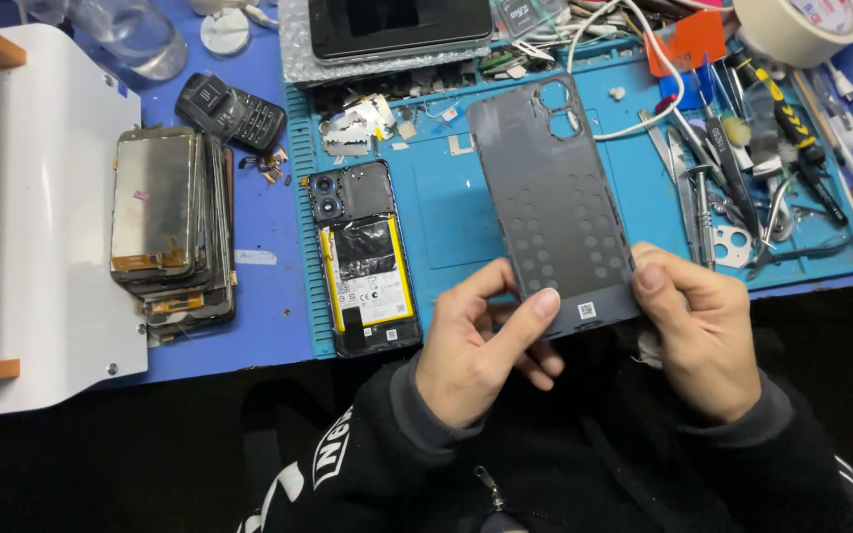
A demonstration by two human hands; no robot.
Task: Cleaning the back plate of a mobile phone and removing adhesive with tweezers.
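Closest to the camera, above a dark sleeved lap, the left hand (481, 350) and the right hand (698, 331) hold a grey phone back cover (553, 202) by its lower end, inner side up, with the round camera openings at its far end. The left fingers (543, 301) are clamped on the cover's bottom left corner, thumb on top; the right fingers (652, 278) pinch its bottom right edge the same way. Just left of the cover, on the blue work mat (446, 212), lies an opened phone (365, 259) with its black and yellow battery exposed. Farther left on the counter (264, 296), a stack of old screens (172, 222) rests beside a white machine (41, 217). To the right, tweezers and screwdrivers (742, 188) crowd the mat. Beyond them sit a small black keypad phone (231, 112), a dark tablet (397, 25) and a tape roll (802, 28).
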